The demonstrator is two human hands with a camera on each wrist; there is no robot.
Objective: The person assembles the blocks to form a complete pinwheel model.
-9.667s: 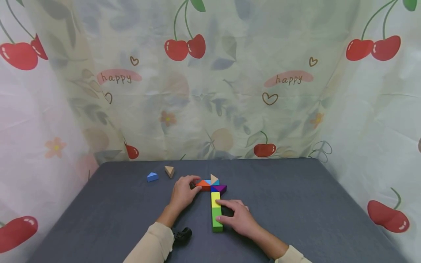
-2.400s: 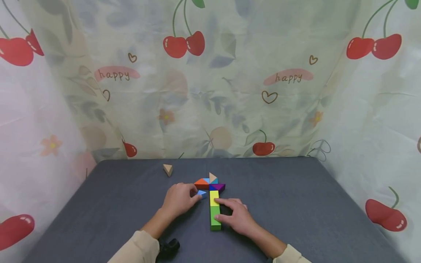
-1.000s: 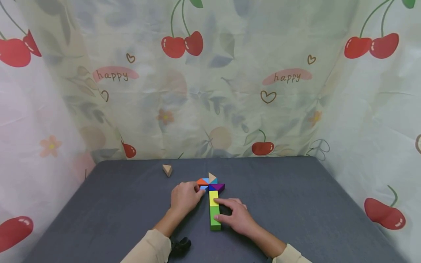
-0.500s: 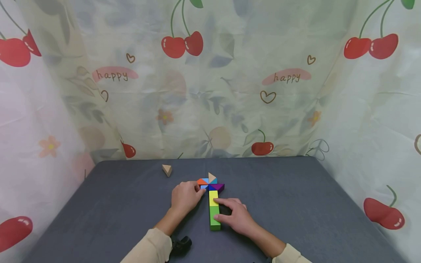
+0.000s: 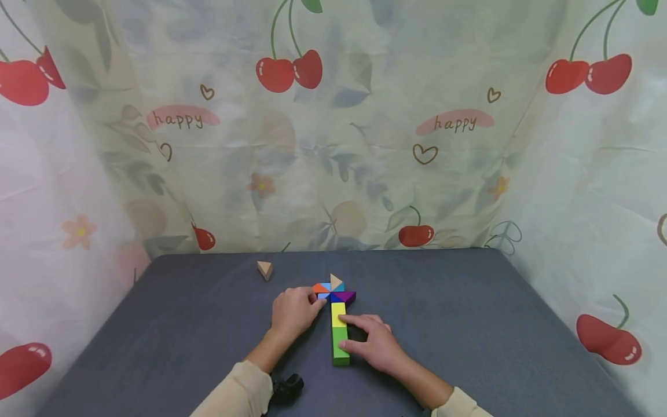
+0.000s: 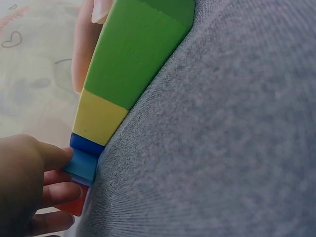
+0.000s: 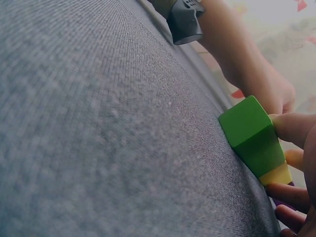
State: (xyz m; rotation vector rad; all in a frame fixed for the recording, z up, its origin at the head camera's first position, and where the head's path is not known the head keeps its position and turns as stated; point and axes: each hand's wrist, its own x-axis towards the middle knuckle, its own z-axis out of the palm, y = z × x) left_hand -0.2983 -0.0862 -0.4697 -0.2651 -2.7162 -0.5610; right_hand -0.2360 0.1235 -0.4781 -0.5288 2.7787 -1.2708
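In the head view my left hand (image 5: 294, 313) pinches a light blue triangular block (image 5: 323, 297) at the near left of a pinwheel of blocks. The left wrist view shows the thumb against this light blue block (image 6: 81, 165), with a dark blue one beside it and a red-orange one past the fingers. Around the pinwheel lie an orange block (image 5: 316, 288), a wooden triangle (image 5: 336, 282) and a purple triangle (image 5: 346, 297). Below it runs a stem, a yellow block (image 5: 337, 311) then a green block (image 5: 339, 339). My right hand (image 5: 383, 347) rests its index finger on the yellow and its thumb on the green.
A loose wooden triangular block (image 5: 264, 270) lies near the back left of the dark grey cloth-covered table (image 5: 469, 336). A black device (image 5: 288, 389) is strapped at the left wrist. Patterned curtains (image 5: 344, 145) close off the back and sides.
The light blue triangular block, at the back left in the oldest frame, has been carried by the left hand into the pinwheel's near left. Over the last half second almost nothing moves.
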